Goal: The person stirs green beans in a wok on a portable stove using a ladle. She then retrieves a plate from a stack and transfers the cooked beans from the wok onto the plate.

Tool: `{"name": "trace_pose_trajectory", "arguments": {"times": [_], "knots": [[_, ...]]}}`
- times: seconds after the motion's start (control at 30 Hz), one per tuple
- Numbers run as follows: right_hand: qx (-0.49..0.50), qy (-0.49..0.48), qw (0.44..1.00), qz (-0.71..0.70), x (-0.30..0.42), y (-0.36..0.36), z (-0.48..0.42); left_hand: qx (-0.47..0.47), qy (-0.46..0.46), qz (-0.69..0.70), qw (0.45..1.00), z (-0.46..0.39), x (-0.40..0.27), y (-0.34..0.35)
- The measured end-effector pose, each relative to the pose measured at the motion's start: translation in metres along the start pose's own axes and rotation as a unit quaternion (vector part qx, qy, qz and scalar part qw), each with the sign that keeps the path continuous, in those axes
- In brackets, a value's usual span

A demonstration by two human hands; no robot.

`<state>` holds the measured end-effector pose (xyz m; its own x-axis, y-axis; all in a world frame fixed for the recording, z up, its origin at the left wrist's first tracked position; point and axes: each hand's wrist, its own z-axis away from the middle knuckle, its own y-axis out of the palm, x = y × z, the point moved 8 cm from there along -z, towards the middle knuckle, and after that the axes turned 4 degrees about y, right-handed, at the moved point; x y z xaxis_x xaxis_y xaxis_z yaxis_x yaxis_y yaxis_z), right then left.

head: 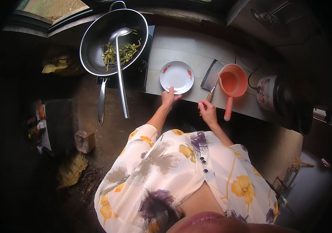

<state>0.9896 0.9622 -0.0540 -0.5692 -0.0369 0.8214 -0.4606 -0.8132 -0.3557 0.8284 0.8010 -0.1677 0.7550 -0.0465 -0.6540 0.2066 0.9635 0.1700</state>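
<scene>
My left hand [169, 99] grips the near rim of a white plate with red flower prints [177, 76], thumb on top and fingers beneath. Nothing lies on the plate. My right hand [208, 111] is loosely curled, with nothing visible in it. It is just in front of the wooden handle of a cleaver [211, 75]; whether it touches the handle's end is unclear. To the left, a wok [93, 55] stands on a dark cooktop [141, 70]. Cut green vegetables [128, 51] lie inside it, and a metal ladle [119, 64] rests across its rim.
An orange plastic dipper [236, 78] sits right of the cleaver, its handle overhanging the tiled counter's [180, 40] front edge. Farther right stands a flower-printed pot-like appliance [266, 90]. A cardboard box [85, 141] and a yellow sack [73, 171] are on the floor at left.
</scene>
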Motion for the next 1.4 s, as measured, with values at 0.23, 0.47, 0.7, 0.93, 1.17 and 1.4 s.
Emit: {"name": "trace_pose_trajectory", "arguments": {"times": [0.23, 0.47, 0.7, 0.93, 1.17, 1.4], "knots": [[0.151, 0.017, 0.983, -0.099, 0.095, 0.062, -0.006, 0.127, -0.076, -0.145, 0.978, 0.036, -0.019, -0.044], [0.219, -0.113, 0.969, -0.035, 0.245, 0.19, 0.023, 0.099, -0.006, 0.09, 0.991, 0.099, -0.101, -0.208], [0.153, 0.034, 0.987, -0.021, 0.255, 0.228, 0.036, 0.216, 0.009, 0.165, 0.962, 0.115, -0.22, -0.235], [-0.051, -0.207, 0.967, 0.136, 0.277, 0.151, 0.018, 0.272, 0.006, 0.059, 0.961, 0.108, -0.247, -0.215], [0.125, 0.062, 0.984, -0.107, 0.263, 0.146, 0.011, 0.27, 0.012, 0.05, 0.961, 0.095, -0.247, -0.211], [0.223, 0.08, 0.97, -0.053, 0.269, 0.132, 0.065, 0.185, 0.067, 0.055, 0.979, 0.093, -0.254, -0.221]]}}
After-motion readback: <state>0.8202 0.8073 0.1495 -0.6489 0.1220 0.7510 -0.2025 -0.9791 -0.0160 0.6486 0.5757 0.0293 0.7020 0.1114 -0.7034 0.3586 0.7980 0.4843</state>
